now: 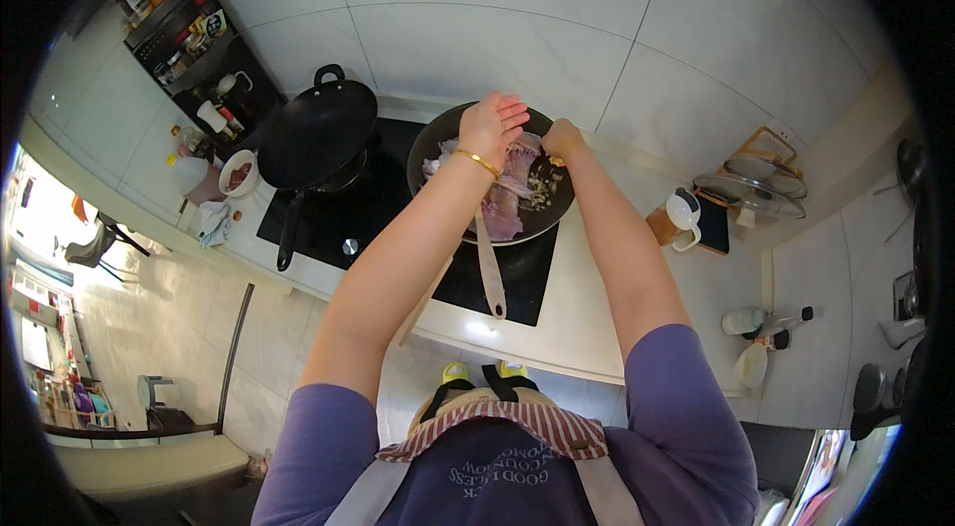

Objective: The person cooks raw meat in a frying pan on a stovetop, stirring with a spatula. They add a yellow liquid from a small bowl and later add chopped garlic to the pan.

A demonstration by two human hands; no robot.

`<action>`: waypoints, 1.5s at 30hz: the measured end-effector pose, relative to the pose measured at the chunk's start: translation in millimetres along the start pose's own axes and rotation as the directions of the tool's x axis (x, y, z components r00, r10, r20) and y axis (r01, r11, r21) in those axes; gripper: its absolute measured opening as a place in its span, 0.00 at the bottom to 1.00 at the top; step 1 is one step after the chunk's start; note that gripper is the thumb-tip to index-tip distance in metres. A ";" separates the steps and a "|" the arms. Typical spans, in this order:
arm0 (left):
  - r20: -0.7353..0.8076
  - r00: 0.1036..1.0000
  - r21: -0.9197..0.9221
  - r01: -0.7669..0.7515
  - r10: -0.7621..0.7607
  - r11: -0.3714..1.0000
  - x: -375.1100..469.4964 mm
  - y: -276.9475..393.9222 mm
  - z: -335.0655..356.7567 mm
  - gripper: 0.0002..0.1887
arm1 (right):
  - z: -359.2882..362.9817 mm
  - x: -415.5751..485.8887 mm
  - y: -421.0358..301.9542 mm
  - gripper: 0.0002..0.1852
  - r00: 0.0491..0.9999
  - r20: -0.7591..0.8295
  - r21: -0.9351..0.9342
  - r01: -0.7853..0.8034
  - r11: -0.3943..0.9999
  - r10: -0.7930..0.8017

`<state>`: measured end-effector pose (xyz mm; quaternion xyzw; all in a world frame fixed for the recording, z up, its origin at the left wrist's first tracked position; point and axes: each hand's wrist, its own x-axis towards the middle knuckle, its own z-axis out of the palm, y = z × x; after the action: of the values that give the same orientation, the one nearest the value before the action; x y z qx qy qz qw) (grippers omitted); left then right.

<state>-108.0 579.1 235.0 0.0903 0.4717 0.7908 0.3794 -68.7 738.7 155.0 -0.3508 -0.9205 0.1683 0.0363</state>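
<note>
My left hand (489,127), with a gold bangle at the wrist, is over the frying pan (427,145); its fingers are extended and I see nothing held in them. My right hand (563,138) is curled at the pan's right rim, and whether it grips something is hidden. Large pale-pink pieces of raw fish or meat (501,218) lie in the dark pan, partly behind my left forearm. Chopped bits that look like garlic (543,190) are scattered to their right. A pale-handled utensil (489,272) leans out over the pan's front rim, its head hidden.
Left of the pan, a black wok (317,134) stands on the black cooktop (395,175), handle pointing forward. A white bowl of reddish food (239,174) and a cloth (215,224) lie farther left. A jug (675,218) and glass lids (753,186) are right.
</note>
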 end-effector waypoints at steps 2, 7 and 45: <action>0.008 1.000 -0.003 0.004 -0.004 1.000 -2.4 5.5 -5.0 0.19 | 0.9 2.6 -2.9 0.13 0.999 -0.049 0.018 -0.019 1.000 0.020; 0.006 1.000 -0.024 0.013 -0.013 1.000 -1.1 11.0 -12.0 0.18 | -11.1 8.2 -14.4 0.11 0.979 0.149 -0.021 -0.137 0.990 0.139; 0.249 0.953 0.759 -0.081 -0.173 0.646 -11.1 -57.5 2.8 0.38 | -32.3 -43.9 -10.0 0.48 0.877 0.394 0.919 -0.375 -0.119 0.274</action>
<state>-69.3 588.7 192.1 0.3477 0.6991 0.4858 0.3929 -36.0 712.1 191.0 -0.4262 -0.4064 0.7836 0.1978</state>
